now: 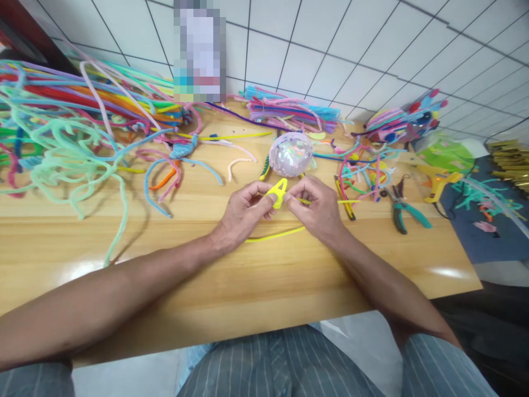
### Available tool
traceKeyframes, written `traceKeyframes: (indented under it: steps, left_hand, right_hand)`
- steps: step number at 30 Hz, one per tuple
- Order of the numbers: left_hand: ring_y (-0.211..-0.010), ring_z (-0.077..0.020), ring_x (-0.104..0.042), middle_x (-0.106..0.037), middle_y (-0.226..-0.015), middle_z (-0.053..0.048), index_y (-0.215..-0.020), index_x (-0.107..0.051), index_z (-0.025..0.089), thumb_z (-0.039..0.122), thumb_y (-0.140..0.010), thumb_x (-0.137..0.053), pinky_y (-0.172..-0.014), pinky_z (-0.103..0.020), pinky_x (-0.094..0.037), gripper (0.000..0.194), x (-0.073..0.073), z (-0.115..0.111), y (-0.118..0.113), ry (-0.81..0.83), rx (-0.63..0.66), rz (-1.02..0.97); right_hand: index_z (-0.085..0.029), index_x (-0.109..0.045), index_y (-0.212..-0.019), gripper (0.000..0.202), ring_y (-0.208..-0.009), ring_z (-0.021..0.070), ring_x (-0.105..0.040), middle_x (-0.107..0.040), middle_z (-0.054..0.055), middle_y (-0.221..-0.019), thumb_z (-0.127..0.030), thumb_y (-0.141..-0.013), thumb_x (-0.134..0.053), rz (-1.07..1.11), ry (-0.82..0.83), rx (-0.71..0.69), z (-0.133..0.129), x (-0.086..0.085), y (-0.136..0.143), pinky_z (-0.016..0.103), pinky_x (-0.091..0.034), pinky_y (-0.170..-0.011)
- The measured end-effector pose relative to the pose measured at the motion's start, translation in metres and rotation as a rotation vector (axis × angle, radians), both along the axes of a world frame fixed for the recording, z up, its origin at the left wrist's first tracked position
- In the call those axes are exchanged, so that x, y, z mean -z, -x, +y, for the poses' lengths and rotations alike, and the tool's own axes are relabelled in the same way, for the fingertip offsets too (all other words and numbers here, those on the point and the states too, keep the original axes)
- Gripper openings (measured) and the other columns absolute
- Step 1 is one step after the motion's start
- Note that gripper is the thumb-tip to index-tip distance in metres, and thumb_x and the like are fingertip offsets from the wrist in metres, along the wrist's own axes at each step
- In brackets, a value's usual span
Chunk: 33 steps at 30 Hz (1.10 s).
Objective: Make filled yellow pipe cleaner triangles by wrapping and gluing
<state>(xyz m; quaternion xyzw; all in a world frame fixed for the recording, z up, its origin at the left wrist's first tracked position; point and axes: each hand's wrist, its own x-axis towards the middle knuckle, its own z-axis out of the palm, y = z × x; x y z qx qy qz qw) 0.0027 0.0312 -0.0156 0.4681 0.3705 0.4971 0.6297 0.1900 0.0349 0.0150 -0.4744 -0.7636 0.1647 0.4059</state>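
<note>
Between both hands is a yellow pipe cleaner, wound into a tight coil with a pointed loop at its top. My left hand pinches the coil from the left between thumb and fingers. From the right, my right hand pinches the yellow strand at the coil, its fingers curled. A free yellow end sticks out to the right past my right hand. Another yellow pipe cleaner length lies on the table below the hands; whether it joins the coil is hidden. Just beyond the hands stands a clear round bowl with small bits in it.
Tangled mint-green pipe cleaners and colourful bundles fill the left of the wooden table. At right lie a yellow-and-black cutter, teal-handled pliers and a yellow glue gun. More pipe cleaners lie along the tiled wall.
</note>
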Motion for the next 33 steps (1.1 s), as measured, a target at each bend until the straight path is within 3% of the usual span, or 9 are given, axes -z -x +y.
traceKeyframes:
  steps: [14, 25, 33]
  left_hand:
    - [-0.061, -0.0112, -0.063, -0.071, -0.077, -0.001, -0.088, -0.074, 0.016, 0.058, -0.079, -0.086, -0.058, -0.023, -0.054, 0.045, -0.0024, 0.0016, 0.0011, 0.021, -0.021, 0.032]
    - [-0.06, -0.011, -0.06, -0.07, -0.072, 0.0, -0.082, -0.073, 0.016, 0.052, -0.079, -0.085, -0.058, -0.023, -0.053, 0.038, -0.0047, 0.0014, 0.0009, 0.036, -0.035, 0.055]
    - [-0.06, -0.0108, -0.059, -0.07, -0.072, 0.0, -0.08, -0.074, 0.017, 0.052, -0.078, -0.085, -0.058, -0.023, -0.051, 0.037, -0.0057, 0.0017, 0.0017, 0.032, -0.044, 0.083]
  right_hand:
    - [-0.023, -0.061, -0.074, 0.017, -0.06, 0.012, -0.047, -0.057, -0.004, -0.069, -0.014, -0.086, -0.068, -0.08, -0.074, -0.017, 0.0008, 0.0026, -0.0023, 0.028, -0.037, -0.059]
    - [-0.023, -0.063, -0.076, 0.016, -0.066, 0.0141, -0.053, -0.059, -0.002, -0.072, -0.014, -0.089, -0.068, -0.106, -0.073, -0.045, 0.0002, 0.0023, -0.0022, 0.03, -0.04, -0.064]
    - [-0.023, -0.064, -0.08, 0.01, -0.065, 0.0135, -0.052, -0.062, -0.002, -0.075, -0.022, -0.089, -0.068, -0.077, 0.031, -0.014, -0.0022, -0.0002, -0.0011, 0.029, -0.041, -0.063]
